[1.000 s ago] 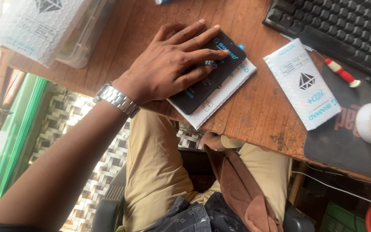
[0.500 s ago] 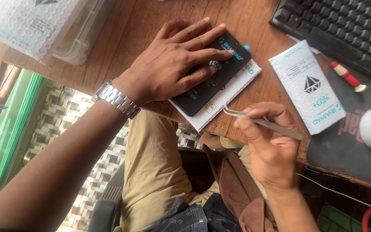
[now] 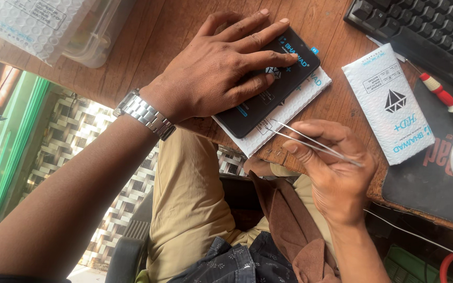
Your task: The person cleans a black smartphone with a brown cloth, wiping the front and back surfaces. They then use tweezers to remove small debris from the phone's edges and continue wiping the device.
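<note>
Now my left hand (image 3: 221,73) presses flat on the black phone screen (image 3: 268,86) over its white pouch (image 3: 289,107); right hand (image 3: 331,167) pinches tweezers (image 3: 310,140) shut, tips just beside the screen's near corner, film still unlifted.

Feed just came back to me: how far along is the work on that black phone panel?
Done: black phone panel lies on its white padded pouch. In hand: left hand presses it flat; right hand aims thin metal tweezers at its corner. Left: tips not yet touching; second white pouch unopened.
</note>
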